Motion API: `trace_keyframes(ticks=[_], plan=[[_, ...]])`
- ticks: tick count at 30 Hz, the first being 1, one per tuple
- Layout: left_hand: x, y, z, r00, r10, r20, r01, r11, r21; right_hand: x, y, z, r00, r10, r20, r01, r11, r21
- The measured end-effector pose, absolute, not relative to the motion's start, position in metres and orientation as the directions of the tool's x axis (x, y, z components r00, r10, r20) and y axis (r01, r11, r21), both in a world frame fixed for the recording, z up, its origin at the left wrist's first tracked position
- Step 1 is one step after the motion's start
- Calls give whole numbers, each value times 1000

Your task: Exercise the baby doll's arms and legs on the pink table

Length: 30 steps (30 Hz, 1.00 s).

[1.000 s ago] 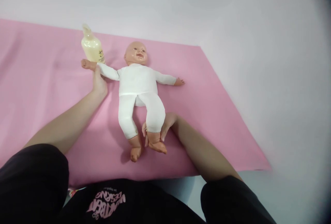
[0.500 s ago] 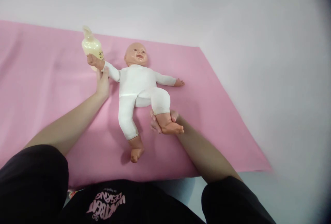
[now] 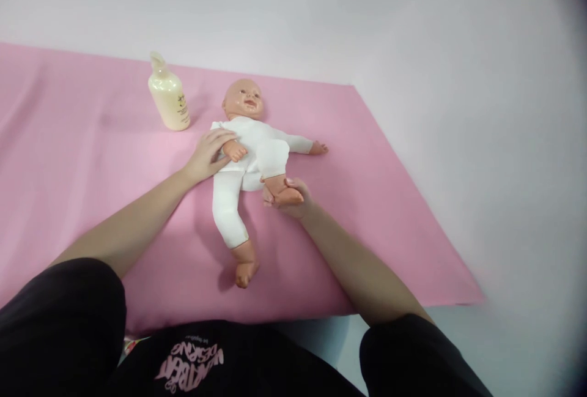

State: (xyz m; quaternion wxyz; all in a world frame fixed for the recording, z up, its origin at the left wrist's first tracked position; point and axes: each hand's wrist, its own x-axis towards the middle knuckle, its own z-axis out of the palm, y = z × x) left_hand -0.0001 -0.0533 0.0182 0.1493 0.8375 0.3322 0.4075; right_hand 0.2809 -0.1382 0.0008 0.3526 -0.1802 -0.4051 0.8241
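A baby doll (image 3: 250,140) in a white suit lies on its back on a pink mat (image 3: 92,158). My left hand (image 3: 207,155) holds the doll's arm folded across its chest. My right hand (image 3: 293,200) grips the doll's foot, with that leg bent up toward its belly. The doll's other leg lies straight, pointing toward me. Its other arm stretches out to the right.
A cream lotion bottle (image 3: 168,96) stands upright on the mat, left of the doll's head. The mat's right edge runs diagonally onto a pale surface (image 3: 458,109). My black sleeves and shirt fill the bottom of the view.
My left hand brought the doll's arm from beside the bottle in across its chest. My right hand pushed the doll's foot up, bending the leg toward the belly.
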Motion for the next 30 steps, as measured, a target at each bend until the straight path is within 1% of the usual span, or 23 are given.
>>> trace_keyframes(ticks=[4, 7, 11, 15, 20, 25, 30], plan=[[1, -55, 21, 413, 738, 534, 394, -673, 625, 282, -138, -4, -676, 737, -26, -435, -427, -792], [2, -57, 23, 411, 756, 509, 405, -652, 641, 283, -136, -7, -655, 753, -72, -408, -432, -804], [1, -56, 22, 440, 734, 517, 429, -678, 597, 283, -136, -8, -667, 742, -67, -396, -429, -812], [-1, -53, 15, 474, 684, 555, 448, -729, 517, 284, -139, -6, -705, 709, -38, -404, -445, -799], [-2, -50, 9, 474, 658, 585, 481, -750, 455, 289, -141, -10, -756, 654, 0, -401, -462, -791], [0, -51, 10, 502, 675, 541, 525, -734, 430, 292, -137, -18, -790, 614, -13, -344, -461, -818], [4, -50, 8, 546, 662, 513, 547, -746, 379, 291, -129, -23, -769, 639, -22, -363, -465, -807]])
